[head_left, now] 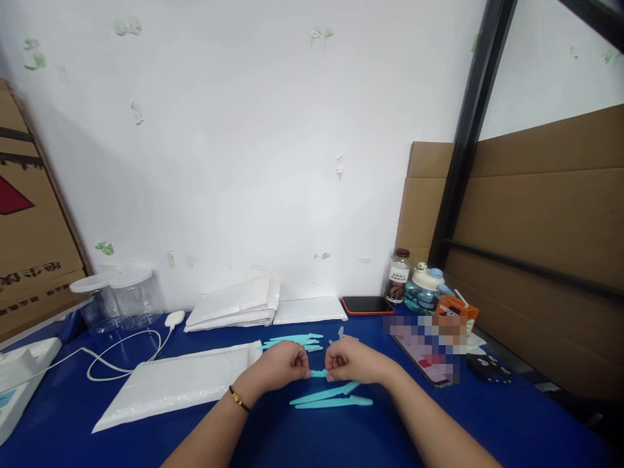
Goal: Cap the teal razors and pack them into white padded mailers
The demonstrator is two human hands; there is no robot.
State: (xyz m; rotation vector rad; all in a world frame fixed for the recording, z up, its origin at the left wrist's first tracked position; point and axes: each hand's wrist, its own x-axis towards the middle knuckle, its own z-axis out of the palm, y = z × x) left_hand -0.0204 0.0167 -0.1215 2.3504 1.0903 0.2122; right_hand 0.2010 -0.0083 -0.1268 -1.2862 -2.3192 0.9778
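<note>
Head view is showing the left hand [280,364] and the right hand [359,361] pinching a teal piece [318,374] between them, thumbs and fingertips closing on either side of its short visible stretch; whether it is touching the blue tabletop [331,445] is unclear. The person seems to be doing fine two-handed work on this one piece, probably calling for a light, steady pinch next. Two slim teal strips [334,403] are lying nearer the person, smooth, tapering, plastic-looking. Loose strips [297,339] are lying behind the left hand, translucent pieces [344,334] behind the right. Farther left, a crinkled, glossy white mailer [185,380] is resting flat.
</note>
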